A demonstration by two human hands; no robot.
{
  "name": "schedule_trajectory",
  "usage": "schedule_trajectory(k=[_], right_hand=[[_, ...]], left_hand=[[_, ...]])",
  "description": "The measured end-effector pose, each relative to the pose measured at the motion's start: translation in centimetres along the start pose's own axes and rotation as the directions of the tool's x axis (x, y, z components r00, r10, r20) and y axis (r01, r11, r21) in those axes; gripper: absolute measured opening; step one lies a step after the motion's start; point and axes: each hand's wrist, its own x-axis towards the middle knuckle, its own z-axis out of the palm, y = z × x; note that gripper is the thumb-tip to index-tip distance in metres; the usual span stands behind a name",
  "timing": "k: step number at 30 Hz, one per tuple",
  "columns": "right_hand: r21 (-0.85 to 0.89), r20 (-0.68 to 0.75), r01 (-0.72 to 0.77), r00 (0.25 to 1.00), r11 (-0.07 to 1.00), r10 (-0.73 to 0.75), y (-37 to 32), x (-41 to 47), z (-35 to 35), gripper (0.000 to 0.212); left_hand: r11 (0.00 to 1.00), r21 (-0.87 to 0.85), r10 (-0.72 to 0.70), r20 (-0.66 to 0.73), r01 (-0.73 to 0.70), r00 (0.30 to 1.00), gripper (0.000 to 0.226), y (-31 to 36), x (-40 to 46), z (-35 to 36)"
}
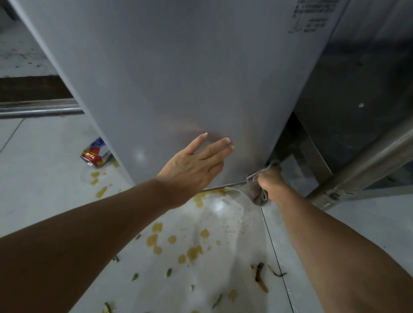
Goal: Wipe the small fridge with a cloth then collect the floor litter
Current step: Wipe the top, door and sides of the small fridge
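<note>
Right hand [270, 180] grips the cloth [258, 193] at the fridge [174, 75] panel's bottom right corner, left hand [196, 163] flat and open on the panel just left; unwiped face runs up-left, litter [96, 153] on floor behind.

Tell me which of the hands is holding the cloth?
The right hand, low at the fridge's bottom corner, grips the grey cloth. The left hand just rests flat on the fridge, holding nothing.
</note>
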Motion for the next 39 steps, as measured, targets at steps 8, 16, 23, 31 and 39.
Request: schedule_trajectory(k=[8, 16, 23, 31, 39], right_hand=[[-0.272, -0.186, 0.078, 0.974, 0.959, -0.132, 0.3, -4.6, -0.6, 0.048], [-0.268, -0.156, 0.194, 0.958, 0.944, -0.241, -1.2, -12.2, -2.6, 0.033], [-0.121, -0.021, 0.273, 0.96, 0.954, -0.277, -5.7, -17.7, -2.1, 0.028], [-0.147, 0.138, 0.266, 0.959, 0.953, -0.246, -11.2, -26.2, -4.7, 0.033], [-0.181, 0.268, 0.283, 0.936, 0.942, -0.23, -19.1, -35.3, -10.7, 0.033]], left_hand=[[0.99, -0.106, -0.076, 0.126, 0.089, 0.989, 0.06, -0.3, -2.7, -0.1], [0.89, -0.354, -0.242, 0.166, 0.287, 0.956, 0.079, 0.0, -6.1, -0.7], [0.712, -0.55, -0.341, 0.274, 0.437, 0.899, 0.079, -1.6, -9.2, -2.5], [0.516, -0.623, -0.366, 0.46, 0.588, 0.809, 0.08, -5.1, -14.5, -9.3], [0.373, -0.61, -0.428, 0.555, 0.699, 0.713, 0.074, -12.8, -19.8, -19.5]])
